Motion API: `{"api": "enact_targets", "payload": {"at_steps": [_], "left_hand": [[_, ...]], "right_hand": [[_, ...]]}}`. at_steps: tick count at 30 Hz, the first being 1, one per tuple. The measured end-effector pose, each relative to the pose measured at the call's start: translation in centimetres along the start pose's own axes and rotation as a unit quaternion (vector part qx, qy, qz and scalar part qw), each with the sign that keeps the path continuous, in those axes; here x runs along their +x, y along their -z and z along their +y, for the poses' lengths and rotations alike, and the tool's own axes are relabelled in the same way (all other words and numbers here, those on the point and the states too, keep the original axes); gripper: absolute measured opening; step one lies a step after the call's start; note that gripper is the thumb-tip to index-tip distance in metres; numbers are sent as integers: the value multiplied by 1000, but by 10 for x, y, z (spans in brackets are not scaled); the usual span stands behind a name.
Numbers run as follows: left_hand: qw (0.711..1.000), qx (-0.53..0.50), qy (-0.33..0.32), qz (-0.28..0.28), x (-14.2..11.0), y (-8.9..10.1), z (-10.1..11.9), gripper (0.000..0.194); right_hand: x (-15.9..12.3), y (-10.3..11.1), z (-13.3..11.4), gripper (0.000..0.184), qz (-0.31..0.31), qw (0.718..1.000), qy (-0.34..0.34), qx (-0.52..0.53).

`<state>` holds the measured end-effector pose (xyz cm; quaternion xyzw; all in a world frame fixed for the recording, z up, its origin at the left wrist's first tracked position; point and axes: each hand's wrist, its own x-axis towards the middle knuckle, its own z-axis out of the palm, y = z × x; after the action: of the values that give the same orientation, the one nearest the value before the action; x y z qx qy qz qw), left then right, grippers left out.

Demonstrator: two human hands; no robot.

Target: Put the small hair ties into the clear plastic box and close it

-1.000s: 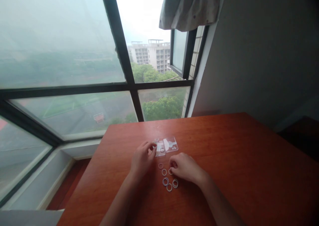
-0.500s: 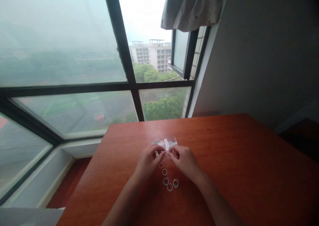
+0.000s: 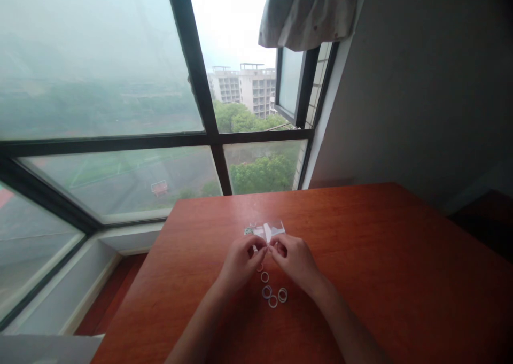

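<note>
My left hand (image 3: 241,261) and my right hand (image 3: 295,258) meet over the middle of the table, thumbs and forefingers pinched tip to tip. Whatever sits between the fingertips is too small and covered to make out. Just beyond the fingers lies a clear plastic packet (image 3: 276,229) with white parts and a small greenish patch on its left. On the near side, several small rings lie on the wood: a pinkish ring (image 3: 260,267) partly covered by my left hand, a pale ring (image 3: 265,277), a purplish ring (image 3: 266,292), a whitish ring (image 3: 273,301) and overlapping pale rings (image 3: 282,295).
The reddish-brown wooden table (image 3: 380,257) reaches to the dark-framed window (image 3: 212,134) at the back and left. A grey wall (image 3: 420,102) rises on the right. A curtain (image 3: 308,14) hangs at the top, by an opened window pane (image 3: 290,80).
My fingertips have drawn closer together; the pale ring visible between them before is now hidden. My left hand has shifted slightly right, partly covering the pinkish ring. The other rings have stayed put.
</note>
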<state>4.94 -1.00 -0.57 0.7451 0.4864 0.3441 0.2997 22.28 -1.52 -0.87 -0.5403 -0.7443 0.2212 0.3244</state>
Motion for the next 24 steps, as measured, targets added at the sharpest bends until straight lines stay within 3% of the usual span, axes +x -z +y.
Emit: {"api": "enact_targets", "payload": {"at_steps": [9, 15, 24], "left_hand": [[988, 92, 20, 119, 8, 8, -19, 12], [988, 116, 20, 99, 10, 3, -27, 13], [985, 138, 19, 105, 8, 12, -26, 14]], "right_hand": [[1, 4, 0, 10, -16, 999, -38, -31], [0, 2, 3, 11, -44, 997, -48, -44], [-4, 2, -2, 12, -130, 990, -37, -43]]}}
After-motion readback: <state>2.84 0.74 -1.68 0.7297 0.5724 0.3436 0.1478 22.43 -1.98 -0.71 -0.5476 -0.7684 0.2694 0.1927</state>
